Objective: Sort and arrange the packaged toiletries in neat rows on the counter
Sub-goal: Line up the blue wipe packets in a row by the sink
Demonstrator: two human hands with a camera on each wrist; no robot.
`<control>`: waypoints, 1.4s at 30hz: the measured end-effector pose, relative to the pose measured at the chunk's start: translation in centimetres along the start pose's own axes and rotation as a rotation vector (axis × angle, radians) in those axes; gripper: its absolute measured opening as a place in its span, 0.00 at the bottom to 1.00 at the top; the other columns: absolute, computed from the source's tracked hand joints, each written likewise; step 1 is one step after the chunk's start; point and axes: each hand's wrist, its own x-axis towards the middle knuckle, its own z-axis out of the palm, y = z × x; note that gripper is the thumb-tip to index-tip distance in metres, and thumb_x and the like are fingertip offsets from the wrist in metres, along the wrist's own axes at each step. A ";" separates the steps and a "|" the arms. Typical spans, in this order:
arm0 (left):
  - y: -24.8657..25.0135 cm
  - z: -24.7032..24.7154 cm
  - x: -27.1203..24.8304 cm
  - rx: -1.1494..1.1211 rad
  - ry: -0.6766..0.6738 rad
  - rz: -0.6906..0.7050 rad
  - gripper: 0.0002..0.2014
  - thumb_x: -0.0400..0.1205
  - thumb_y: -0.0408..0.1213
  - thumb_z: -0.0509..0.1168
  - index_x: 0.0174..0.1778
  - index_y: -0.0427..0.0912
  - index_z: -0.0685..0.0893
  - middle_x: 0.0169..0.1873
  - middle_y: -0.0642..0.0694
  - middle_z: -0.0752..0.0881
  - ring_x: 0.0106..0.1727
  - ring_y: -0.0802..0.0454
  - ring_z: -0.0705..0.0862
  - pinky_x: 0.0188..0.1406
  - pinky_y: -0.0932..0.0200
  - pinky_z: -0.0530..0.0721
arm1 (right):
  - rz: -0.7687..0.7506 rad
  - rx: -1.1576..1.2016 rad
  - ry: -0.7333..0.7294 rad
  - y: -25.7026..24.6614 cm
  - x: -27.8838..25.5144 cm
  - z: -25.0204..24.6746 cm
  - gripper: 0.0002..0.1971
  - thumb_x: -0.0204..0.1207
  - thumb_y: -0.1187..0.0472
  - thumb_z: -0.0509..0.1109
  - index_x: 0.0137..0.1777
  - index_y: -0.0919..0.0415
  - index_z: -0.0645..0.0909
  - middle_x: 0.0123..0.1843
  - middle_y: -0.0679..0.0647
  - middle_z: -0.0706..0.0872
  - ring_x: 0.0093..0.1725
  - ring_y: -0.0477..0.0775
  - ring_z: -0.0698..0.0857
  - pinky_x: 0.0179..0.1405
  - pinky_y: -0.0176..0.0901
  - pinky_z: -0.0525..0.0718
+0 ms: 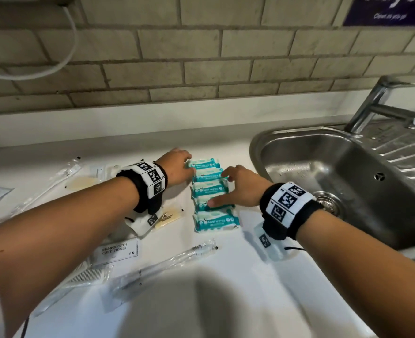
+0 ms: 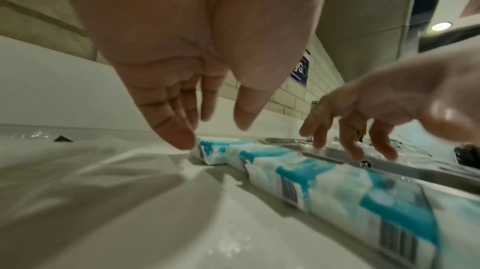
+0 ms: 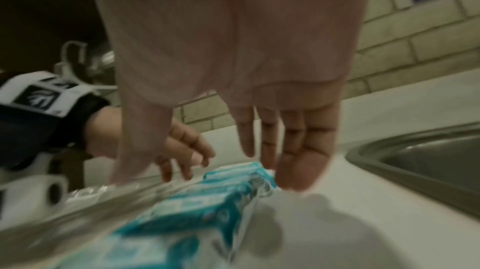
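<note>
- Five teal wipe packs [image 1: 213,196] lie in one column mid-table, near the sink [image 1: 257,152] at 3 o'clock.
- Left hand [image 1: 177,167], fingers straight, nudges the 12 o'clock pack square.
- Right hand [image 1: 240,186], spread flat, apparently steadies the column's right edge; neither hand holds anything.

Bare counter [image 1: 238,301] left open along the near edge right of centre, a narrow strip kept free between the wipe packs [image 1: 212,193] and the sink [image 1: 328,162], the left side cluttered by wrapped toothbrushes [image 1: 167,262], comb [image 1: 89,274] and sachets [image 1: 115,250], the back edge closed by the tiled wall [image 1: 177,69]
</note>
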 end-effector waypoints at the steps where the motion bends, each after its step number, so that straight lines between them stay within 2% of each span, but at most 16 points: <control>1: -0.1 -0.2 0.2 -0.007 -0.014 -0.071 0.28 0.82 0.50 0.64 0.76 0.39 0.73 0.70 0.39 0.78 0.67 0.42 0.79 0.64 0.54 0.76 | 0.052 0.000 -0.046 0.2 0.4 -0.6 0.46 0.57 0.34 0.81 0.73 0.56 0.72 0.66 0.54 0.78 0.64 0.54 0.81 0.62 0.46 0.81; 3: 0.1 -0.2 0.0 -0.067 -0.080 -0.192 0.27 0.81 0.52 0.66 0.71 0.39 0.77 0.61 0.41 0.84 0.56 0.45 0.85 0.51 0.54 0.82 | 0.127 0.025 -0.179 0.5 1.2 -0.9 0.42 0.52 0.36 0.85 0.64 0.56 0.78 0.58 0.53 0.87 0.56 0.55 0.88 0.51 0.48 0.88; 5: 0.3 0.1 -0.4 -0.168 -0.136 -0.224 0.21 0.79 0.54 0.68 0.58 0.41 0.84 0.45 0.45 0.90 0.40 0.47 0.88 0.39 0.55 0.85 | 0.136 0.019 -0.284 0.4 1.5 -0.6 0.43 0.42 0.35 0.87 0.59 0.51 0.81 0.51 0.52 0.90 0.49 0.57 0.91 0.42 0.46 0.91; 8: 0.6 0.4 -0.9 -0.395 -0.216 -0.201 0.16 0.77 0.52 0.72 0.48 0.42 0.86 0.32 0.45 0.90 0.27 0.50 0.83 0.30 0.59 0.81 | 0.132 -0.017 -0.328 0.1 1.9 -0.1 0.55 0.35 0.41 0.90 0.67 0.48 0.70 0.60 0.49 0.76 0.53 0.54 0.84 0.45 0.49 0.92; 10: 0.8 0.6 -0.8 -0.496 -0.223 -0.196 0.20 0.77 0.50 0.73 0.57 0.40 0.82 0.34 0.42 0.89 0.27 0.48 0.81 0.29 0.58 0.79 | 0.108 -0.057 -0.337 -0.4 2.0 0.2 0.56 0.41 0.49 0.91 0.70 0.47 0.65 0.61 0.49 0.70 0.54 0.52 0.80 0.48 0.49 0.91; 13: 1.1 1.0 0.3 -0.443 -0.135 -0.226 0.34 0.80 0.49 0.70 0.80 0.45 0.64 0.39 0.45 0.87 0.31 0.49 0.83 0.29 0.59 0.80 | 0.100 -0.088 -0.354 -1.0 2.9 0.4 0.53 0.44 0.55 0.91 0.69 0.51 0.66 0.61 0.50 0.70 0.53 0.54 0.81 0.47 0.49 0.92; 14: 1.2 1.0 0.5 -0.449 -0.125 -0.240 0.34 0.81 0.47 0.68 0.82 0.47 0.63 0.39 0.46 0.86 0.31 0.50 0.82 0.29 0.60 0.80 | 0.099 -0.092 -0.358 -1.1 3.1 0.3 0.51 0.44 0.56 0.91 0.68 0.51 0.67 0.60 0.50 0.70 0.53 0.54 0.82 0.47 0.48 0.91; 18: 0.9 0.8 1.6 -0.438 -0.101 -0.241 0.24 0.84 0.42 0.66 0.76 0.43 0.73 0.46 0.45 0.87 0.36 0.49 0.84 0.35 0.60 0.82 | 0.066 -0.098 -0.355 -1.3 4.0 -0.1 0.45 0.48 0.56 0.90 0.63 0.48 0.67 0.60 0.50 0.71 0.54 0.52 0.80 0.36 0.36 0.84; 22: -0.1 0.2 2.4 -0.307 -0.093 -0.208 0.30 0.84 0.45 0.64 0.82 0.45 0.65 0.67 0.45 0.84 0.62 0.45 0.85 0.55 0.61 0.79 | 0.064 -0.102 -0.327 -1.5 5.2 -0.3 0.46 0.47 0.53 0.90 0.65 0.50 0.68 0.60 0.50 0.72 0.55 0.54 0.82 0.41 0.37 0.82; 24: -0.5 0.0 3.1 -0.264 -0.111 -0.191 0.31 0.84 0.46 0.64 0.83 0.46 0.64 0.70 0.45 0.81 0.65 0.46 0.83 0.62 0.57 0.78 | 0.076 -0.103 -0.327 -1.8 5.7 -0.5 0.47 0.47 0.53 0.90 0.67 0.51 0.69 0.59 0.50 0.73 0.55 0.54 0.83 0.42 0.39 0.82; 28: -1.1 -0.2 4.1 -0.246 -0.130 -0.168 0.31 0.83 0.46 0.65 0.82 0.45 0.64 0.71 0.45 0.81 0.65 0.47 0.83 0.65 0.56 0.78 | 0.071 -0.119 -0.335 -2.1 6.3 -0.9 0.47 0.50 0.53 0.90 0.69 0.52 0.68 0.60 0.51 0.72 0.56 0.55 0.82 0.36 0.36 0.80; 31: -1.3 -0.4 4.4 -0.252 -0.130 -0.162 0.31 0.83 0.46 0.66 0.82 0.45 0.65 0.73 0.45 0.79 0.68 0.47 0.81 0.68 0.56 0.77 | 0.055 -0.155 -0.334 -1.8 6.7 -0.9 0.50 0.47 0.48 0.90 0.69 0.48 0.68 0.62 0.51 0.73 0.63 0.55 0.78 0.59 0.49 0.84; 33: -1.8 -0.5 4.7 -0.278 -0.091 -0.177 0.30 0.82 0.46 0.67 0.80 0.45 0.69 0.71 0.44 0.81 0.65 0.46 0.83 0.60 0.61 0.78 | 0.064 -0.108 -0.331 -1.2 7.0 -1.5 0.50 0.42 0.40 0.89 0.68 0.45 0.71 0.64 0.49 0.78 0.67 0.56 0.79 0.67 0.56 0.80; 36: -2.7 -0.8 5.3 -0.446 0.016 -0.280 0.22 0.81 0.40 0.68 0.71 0.40 0.77 0.55 0.37 0.89 0.43 0.45 0.87 0.37 0.63 0.82 | 0.133 0.024 -0.210 -0.6 8.6 -3.1 0.53 0.52 0.34 0.83 0.76 0.56 0.69 0.68 0.54 0.81 0.59 0.57 0.85 0.60 0.53 0.85; 39: -2.8 -0.9 5.6 -0.622 0.028 -0.353 0.11 0.80 0.27 0.65 0.58 0.33 0.84 0.41 0.31 0.90 0.35 0.42 0.87 0.43 0.51 0.88 | 0.165 0.157 0.031 -0.6 11.3 -4.0 0.40 0.70 0.40 0.76 0.76 0.64 0.71 0.65 0.61 0.84 0.51 0.59 0.88 0.54 0.51 0.88; 42: -2.4 -0.8 5.5 -0.699 0.034 -0.366 0.06 0.80 0.25 0.67 0.49 0.30 0.88 0.42 0.28 0.89 0.33 0.43 0.85 0.46 0.49 0.90 | 0.160 0.215 0.074 -0.8 13.5 -3.3 0.29 0.75 0.50 0.75 0.74 0.61 0.75 0.63 0.61 0.86 0.54 0.62 0.89 0.58 0.54 0.87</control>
